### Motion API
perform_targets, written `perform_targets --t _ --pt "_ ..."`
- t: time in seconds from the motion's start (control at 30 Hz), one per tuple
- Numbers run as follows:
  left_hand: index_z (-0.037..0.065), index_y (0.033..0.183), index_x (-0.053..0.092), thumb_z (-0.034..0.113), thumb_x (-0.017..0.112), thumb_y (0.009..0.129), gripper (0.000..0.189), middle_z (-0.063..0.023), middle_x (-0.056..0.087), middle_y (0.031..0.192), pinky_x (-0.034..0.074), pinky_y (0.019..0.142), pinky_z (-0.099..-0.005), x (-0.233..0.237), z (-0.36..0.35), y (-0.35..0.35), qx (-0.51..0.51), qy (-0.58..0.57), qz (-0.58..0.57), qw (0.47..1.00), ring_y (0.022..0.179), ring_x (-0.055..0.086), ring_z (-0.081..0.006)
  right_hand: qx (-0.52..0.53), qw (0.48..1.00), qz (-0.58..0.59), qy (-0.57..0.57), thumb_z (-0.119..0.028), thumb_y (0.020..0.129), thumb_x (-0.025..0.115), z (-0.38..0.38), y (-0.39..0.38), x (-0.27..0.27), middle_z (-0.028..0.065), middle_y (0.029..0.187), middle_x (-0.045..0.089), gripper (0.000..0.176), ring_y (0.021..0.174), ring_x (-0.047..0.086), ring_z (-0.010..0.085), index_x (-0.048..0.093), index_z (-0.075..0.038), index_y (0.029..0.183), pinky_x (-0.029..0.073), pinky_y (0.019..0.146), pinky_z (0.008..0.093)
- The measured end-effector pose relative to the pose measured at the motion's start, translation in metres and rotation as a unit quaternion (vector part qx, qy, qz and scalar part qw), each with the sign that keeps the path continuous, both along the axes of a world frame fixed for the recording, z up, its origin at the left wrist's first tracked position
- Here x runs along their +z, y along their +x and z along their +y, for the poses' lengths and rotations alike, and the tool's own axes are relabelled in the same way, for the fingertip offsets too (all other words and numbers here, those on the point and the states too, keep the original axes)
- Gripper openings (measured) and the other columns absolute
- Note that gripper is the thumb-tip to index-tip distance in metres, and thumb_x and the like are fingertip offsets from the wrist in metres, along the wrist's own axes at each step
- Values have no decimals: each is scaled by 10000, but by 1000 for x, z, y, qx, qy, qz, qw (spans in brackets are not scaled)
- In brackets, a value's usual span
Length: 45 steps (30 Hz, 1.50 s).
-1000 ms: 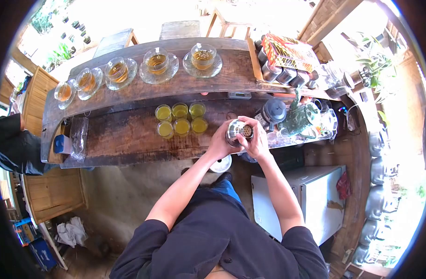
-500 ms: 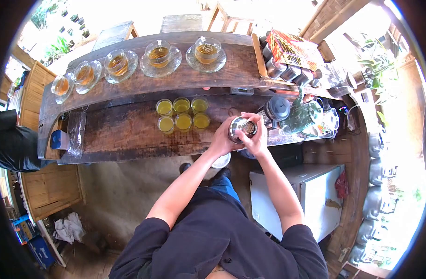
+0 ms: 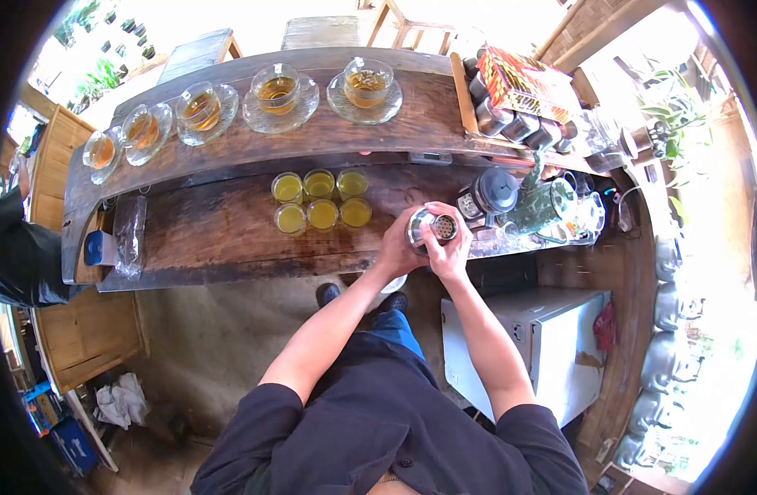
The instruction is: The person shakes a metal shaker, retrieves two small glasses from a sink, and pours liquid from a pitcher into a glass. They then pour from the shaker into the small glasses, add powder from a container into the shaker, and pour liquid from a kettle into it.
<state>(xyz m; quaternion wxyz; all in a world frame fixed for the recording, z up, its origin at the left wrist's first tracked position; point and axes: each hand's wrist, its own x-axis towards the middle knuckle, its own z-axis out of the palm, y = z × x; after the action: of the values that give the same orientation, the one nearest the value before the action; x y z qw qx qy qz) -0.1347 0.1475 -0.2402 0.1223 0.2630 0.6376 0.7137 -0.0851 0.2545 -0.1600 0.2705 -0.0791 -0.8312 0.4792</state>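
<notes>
Both my hands are wrapped round a metal cocktail shaker point(image 3: 417, 228), held above the counter's front edge. My left hand point(image 3: 397, 250) grips its body from the left. On the other side my right hand point(image 3: 451, 254) closes round the top, beside the perforated strainer point(image 3: 444, 228), which faces up toward me. Left of the hands, several small glasses of yellow-green liquid point(image 3: 321, 214) stand in two rows on the wooden counter point(image 3: 205, 235). Just beyond my right hand is a French press point(image 3: 496, 192) with a dark lid.
Along the raised shelf point(image 3: 432, 99) stand several glass cups of amber tea point(image 3: 278, 91) on glass saucers. A tray of jars with a patterned box point(image 3: 527, 82) sits at the right. Below is a white cabinet point(image 3: 486, 346). Another person's dark clothing point(image 3: 28, 256) shows at far left.
My hands still hold the shaker in nearly the same place, with small shifts of the fingers. The view has moved slightly. At far left the other person's arm has come into sight.
</notes>
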Motion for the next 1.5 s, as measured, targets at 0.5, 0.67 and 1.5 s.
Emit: perform_targets --t 0.5,0.67,1.5 --pt "76 1433 485 157 965 602 963 -113 600 1349 492 1060 -376 4 -4 -4 -23 12 -35 999 1252 595 -220 97 995 29 1 -143 812 802 19 -9 -5 169 1109 707 328 1043 697 322 662 -28 1086 547 929 415" --pt "61 1479 433 408 751 891 753 -121 532 1403 423 1112 -370 2 -10 -6 -150 213 -185 948 1308 521 -222 110 993 44 9 -138 811 804 22 -9 -5 170 1096 703 336 1036 690 324 660 -20 1091 541 925 423" --pt "74 1415 535 332 916 661 883 -182 530 1456 410 1152 -447 59 -15 -17 -42 -61 207 976 1376 507 -351 -42 983 68 -166 -362 1010 538 34 42 -27 172 1407 596 569 1343 529 290 523 29 1423 390 1142 424"
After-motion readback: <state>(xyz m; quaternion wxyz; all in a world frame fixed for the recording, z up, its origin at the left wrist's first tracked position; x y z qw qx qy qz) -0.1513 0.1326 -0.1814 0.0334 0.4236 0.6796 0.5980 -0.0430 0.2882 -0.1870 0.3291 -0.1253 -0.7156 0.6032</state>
